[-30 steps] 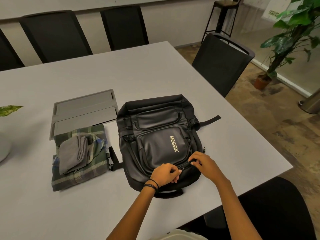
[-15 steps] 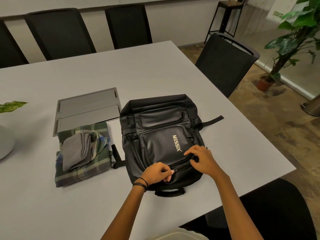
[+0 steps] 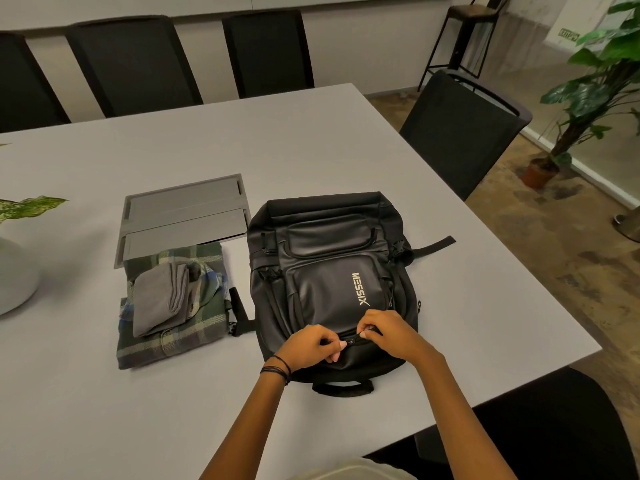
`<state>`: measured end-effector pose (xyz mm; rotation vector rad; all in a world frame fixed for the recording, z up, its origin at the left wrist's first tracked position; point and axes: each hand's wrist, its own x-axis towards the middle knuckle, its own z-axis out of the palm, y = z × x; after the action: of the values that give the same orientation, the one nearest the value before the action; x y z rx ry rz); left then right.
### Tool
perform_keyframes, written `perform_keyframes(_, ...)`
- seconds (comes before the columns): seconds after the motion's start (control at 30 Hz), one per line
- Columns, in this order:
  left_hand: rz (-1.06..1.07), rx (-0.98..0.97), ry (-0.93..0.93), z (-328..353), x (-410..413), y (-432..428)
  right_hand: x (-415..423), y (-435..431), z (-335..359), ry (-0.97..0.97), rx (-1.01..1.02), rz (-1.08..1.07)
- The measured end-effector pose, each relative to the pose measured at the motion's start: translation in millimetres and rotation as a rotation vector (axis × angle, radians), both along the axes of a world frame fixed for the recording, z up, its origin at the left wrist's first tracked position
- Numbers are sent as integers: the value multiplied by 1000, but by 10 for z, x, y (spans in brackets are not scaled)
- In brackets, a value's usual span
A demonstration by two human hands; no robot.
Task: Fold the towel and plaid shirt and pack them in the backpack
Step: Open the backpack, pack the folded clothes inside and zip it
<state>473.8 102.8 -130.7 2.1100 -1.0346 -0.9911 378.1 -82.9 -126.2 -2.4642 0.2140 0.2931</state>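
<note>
The backpack had smooth, faintly glossy, leather-like front panels and a matt woven cloth top. The towel was soft, matt grey cloth, and the plaid shirt a slightly fuzzy woven cloth. The table looked smooth and matt, its inset panel dull grey, metal or plastic.

The pale grey bench carries a black backpack lying flat under the left grip and right grip, a folded plaid shirt just left of them, a grey hatch beyond the shirt, and a white pot far left.
</note>
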Motion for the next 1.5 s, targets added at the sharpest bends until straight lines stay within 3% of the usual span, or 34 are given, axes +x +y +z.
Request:
perform_keyframes(0.57,49,-6,105,102,334,448,3,-64,157,-56,156,-105)
perform_keyframes(0.77,72,-7,65,92,351,497,104,85,263,-50,192,-52)
perform_keyframes(1.0,91,-35,17,107,348,608,368,550,252,-48,66,148)
perform_keyframes(1.17,148,-24,39,68,395,742,435,590,262,-5,28,178)
perform_keyframes(1.5,276,-5,-8,24,585,999,418,480,320,53,152,119)
